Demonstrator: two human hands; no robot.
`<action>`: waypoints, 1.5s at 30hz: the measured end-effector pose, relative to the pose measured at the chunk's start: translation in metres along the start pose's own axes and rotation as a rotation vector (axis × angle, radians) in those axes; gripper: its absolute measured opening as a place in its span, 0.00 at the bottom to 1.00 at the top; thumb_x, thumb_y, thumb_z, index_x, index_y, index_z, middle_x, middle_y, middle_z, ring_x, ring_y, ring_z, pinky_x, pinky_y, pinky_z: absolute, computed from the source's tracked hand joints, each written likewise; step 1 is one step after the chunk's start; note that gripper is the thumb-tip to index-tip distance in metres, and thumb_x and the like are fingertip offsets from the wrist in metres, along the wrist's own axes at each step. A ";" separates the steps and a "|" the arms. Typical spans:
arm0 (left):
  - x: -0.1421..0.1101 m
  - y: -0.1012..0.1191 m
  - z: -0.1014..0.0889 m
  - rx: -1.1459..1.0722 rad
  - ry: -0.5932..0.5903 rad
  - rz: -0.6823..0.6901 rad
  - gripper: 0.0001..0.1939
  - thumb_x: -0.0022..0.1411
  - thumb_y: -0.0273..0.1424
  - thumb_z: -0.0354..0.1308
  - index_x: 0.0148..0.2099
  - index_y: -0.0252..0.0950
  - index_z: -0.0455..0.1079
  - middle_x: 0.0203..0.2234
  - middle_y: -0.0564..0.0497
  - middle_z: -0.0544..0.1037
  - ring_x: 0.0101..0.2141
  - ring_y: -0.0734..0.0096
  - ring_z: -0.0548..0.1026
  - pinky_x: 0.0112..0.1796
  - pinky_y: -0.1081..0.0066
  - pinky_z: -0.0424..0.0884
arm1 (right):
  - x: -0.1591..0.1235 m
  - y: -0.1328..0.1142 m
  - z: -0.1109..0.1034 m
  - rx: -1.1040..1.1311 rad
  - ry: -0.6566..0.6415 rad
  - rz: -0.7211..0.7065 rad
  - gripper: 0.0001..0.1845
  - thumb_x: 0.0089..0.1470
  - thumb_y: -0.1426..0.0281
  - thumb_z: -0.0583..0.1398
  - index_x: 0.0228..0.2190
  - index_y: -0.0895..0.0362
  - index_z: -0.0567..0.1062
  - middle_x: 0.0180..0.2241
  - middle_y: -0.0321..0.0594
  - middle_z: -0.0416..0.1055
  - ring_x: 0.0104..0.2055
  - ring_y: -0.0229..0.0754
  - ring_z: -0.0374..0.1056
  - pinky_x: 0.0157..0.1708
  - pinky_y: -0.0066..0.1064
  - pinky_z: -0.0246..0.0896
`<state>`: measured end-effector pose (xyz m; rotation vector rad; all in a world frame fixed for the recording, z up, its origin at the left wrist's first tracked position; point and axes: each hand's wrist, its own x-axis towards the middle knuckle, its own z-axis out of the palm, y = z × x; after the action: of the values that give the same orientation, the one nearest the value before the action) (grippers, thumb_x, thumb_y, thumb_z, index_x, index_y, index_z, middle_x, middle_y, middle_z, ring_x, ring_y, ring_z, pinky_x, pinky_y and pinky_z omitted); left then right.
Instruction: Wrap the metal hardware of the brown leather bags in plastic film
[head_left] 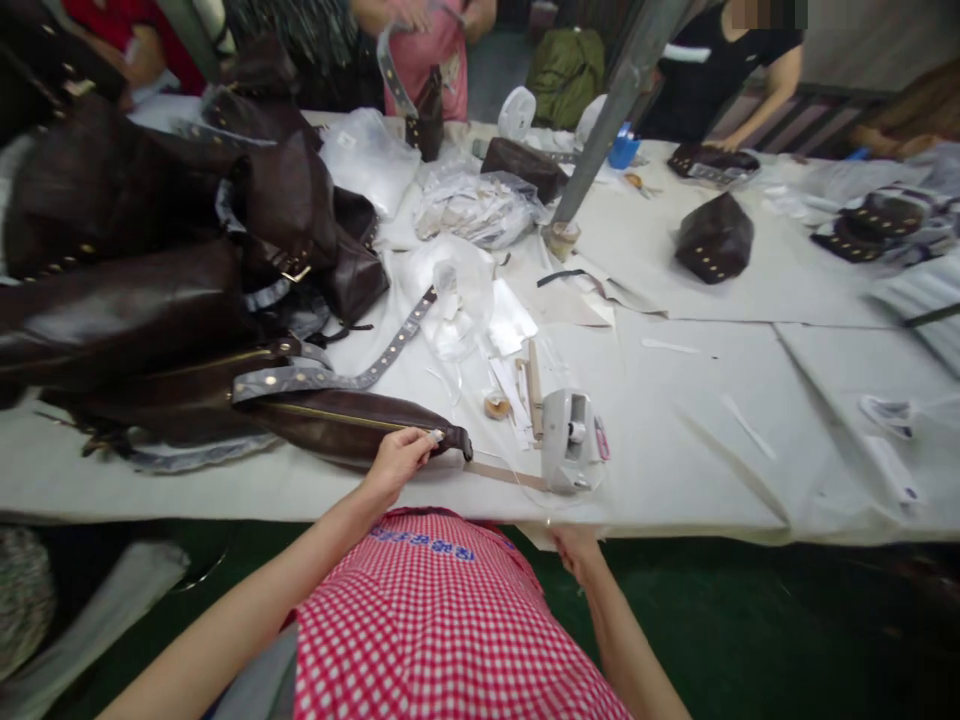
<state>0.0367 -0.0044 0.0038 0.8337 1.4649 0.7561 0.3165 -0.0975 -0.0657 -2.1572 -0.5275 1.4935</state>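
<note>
My left hand (pixel 396 460) rests with its fingers bent on the end of a dark brown leather bag (pixel 337 425) with a brass zipper, lying at the table's near edge. My right hand (pixel 576 548) is at the table's front edge, below a grey tape dispenser (pixel 568 440); its fingers look pinched on the end of a clear tape strip (pixel 510 475) that runs from the bag's end towards the dispenser. A grey studded strap (pixel 352 375) lies across the bag.
A pile of dark leather bags (pixel 150 260) fills the left of the white table (pixel 750 450). Plastic bags (pixel 472 205), paper scraps and a slanted metal pole (pixel 607 110) stand further back. A small brown bag (pixel 712 238) lies right. Other people work along the far side.
</note>
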 end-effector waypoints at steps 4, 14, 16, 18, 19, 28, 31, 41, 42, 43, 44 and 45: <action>-0.001 -0.007 -0.001 0.161 0.049 0.137 0.16 0.52 0.42 0.57 0.22 0.34 0.67 0.14 0.58 0.63 0.19 0.78 0.58 0.22 0.75 0.54 | -0.027 -0.033 0.043 0.026 -0.300 -0.071 0.13 0.38 0.61 0.64 0.19 0.58 0.70 0.12 0.27 0.56 0.15 0.28 0.47 0.15 0.21 0.41; -0.016 -0.018 -0.008 0.847 0.160 0.552 0.10 0.63 0.30 0.49 0.32 0.37 0.70 0.26 0.52 0.75 0.28 0.72 0.70 0.31 0.73 0.61 | -0.056 -0.145 0.116 -0.079 -0.511 -0.324 0.09 0.42 0.67 0.59 0.22 0.61 0.73 0.19 0.33 0.68 0.16 0.27 0.50 0.15 0.22 0.41; -0.016 -0.022 -0.010 0.940 0.174 0.623 0.11 0.64 0.29 0.48 0.32 0.37 0.68 0.26 0.51 0.75 0.28 0.72 0.70 0.30 0.73 0.61 | -0.053 -0.146 0.122 -0.146 -0.488 -0.318 0.08 0.43 0.69 0.58 0.19 0.60 0.72 0.18 0.33 0.67 0.15 0.27 0.51 0.14 0.21 0.41; -0.015 -0.025 -0.011 1.010 0.187 0.685 0.11 0.65 0.29 0.47 0.32 0.36 0.67 0.26 0.51 0.74 0.28 0.72 0.70 0.30 0.73 0.61 | -0.051 -0.146 0.127 -0.190 -0.474 -0.315 0.09 0.44 0.70 0.58 0.17 0.60 0.70 0.16 0.32 0.65 0.14 0.27 0.51 0.14 0.21 0.42; -0.015 -0.026 -0.011 1.040 0.191 0.718 0.10 0.65 0.29 0.47 0.32 0.36 0.67 0.26 0.52 0.74 0.27 0.72 0.70 0.30 0.73 0.61 | -0.050 -0.146 0.129 -0.207 -0.468 -0.314 0.09 0.44 0.71 0.58 0.16 0.60 0.70 0.15 0.31 0.64 0.14 0.27 0.51 0.14 0.21 0.42; -0.014 -0.029 -0.017 1.223 0.227 0.959 0.11 0.66 0.24 0.45 0.32 0.35 0.65 0.22 0.52 0.71 0.26 0.71 0.69 0.28 0.71 0.61 | -0.051 -0.159 0.132 -0.339 -0.494 -0.248 0.10 0.45 0.73 0.58 0.15 0.60 0.71 0.12 0.31 0.65 0.11 0.27 0.50 0.10 0.21 0.38; -0.015 -0.028 -0.018 1.241 0.237 1.004 0.13 0.66 0.23 0.44 0.31 0.35 0.65 0.21 0.52 0.70 0.25 0.71 0.68 0.28 0.71 0.60 | -0.053 -0.161 0.133 -0.361 -0.489 -0.238 0.11 0.44 0.74 0.58 0.14 0.60 0.71 0.12 0.31 0.65 0.11 0.27 0.51 0.10 0.21 0.38; -0.018 -0.033 -0.022 1.312 0.248 1.002 0.13 0.67 0.24 0.44 0.48 0.33 0.67 0.22 0.51 0.73 0.25 0.72 0.71 0.28 0.72 0.63 | -0.054 -0.157 0.135 -0.374 -0.479 -0.249 0.11 0.44 0.74 0.58 0.13 0.59 0.70 0.11 0.32 0.65 0.11 0.27 0.53 0.09 0.21 0.40; -0.018 -0.033 -0.022 1.311 0.238 1.012 0.15 0.67 0.24 0.44 0.52 0.32 0.65 0.23 0.51 0.73 0.25 0.71 0.71 0.28 0.72 0.63 | -0.054 -0.158 0.135 -0.373 -0.474 -0.251 0.12 0.44 0.74 0.58 0.13 0.59 0.70 0.11 0.32 0.64 0.11 0.27 0.52 0.09 0.21 0.40; -0.018 -0.032 -0.022 1.308 0.223 1.020 0.16 0.67 0.24 0.44 0.55 0.31 0.64 0.24 0.51 0.74 0.26 0.71 0.71 0.28 0.71 0.63 | -0.054 -0.158 0.135 -0.371 -0.471 -0.252 0.12 0.44 0.75 0.58 0.13 0.59 0.69 0.11 0.32 0.64 0.11 0.27 0.52 0.09 0.21 0.40; -0.018 -0.031 -0.021 1.304 0.206 1.021 0.16 0.67 0.24 0.45 0.55 0.31 0.64 0.24 0.50 0.74 0.26 0.70 0.72 0.28 0.71 0.64 | -0.054 -0.158 0.135 -0.368 -0.469 -0.252 0.12 0.44 0.74 0.58 0.12 0.59 0.69 0.11 0.32 0.64 0.10 0.27 0.52 0.09 0.21 0.39; -0.018 -0.030 -0.021 1.299 0.195 1.008 0.15 0.66 0.24 0.45 0.52 0.32 0.65 0.24 0.50 0.74 0.26 0.70 0.72 0.28 0.71 0.64 | -0.055 -0.158 0.135 -0.362 -0.471 -0.253 0.13 0.44 0.74 0.58 0.12 0.59 0.69 0.11 0.32 0.64 0.10 0.27 0.51 0.09 0.21 0.39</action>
<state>0.0145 -0.0354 -0.0107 2.6644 1.5959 0.4936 0.1634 0.0226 0.0255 -1.8757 -1.2678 1.8710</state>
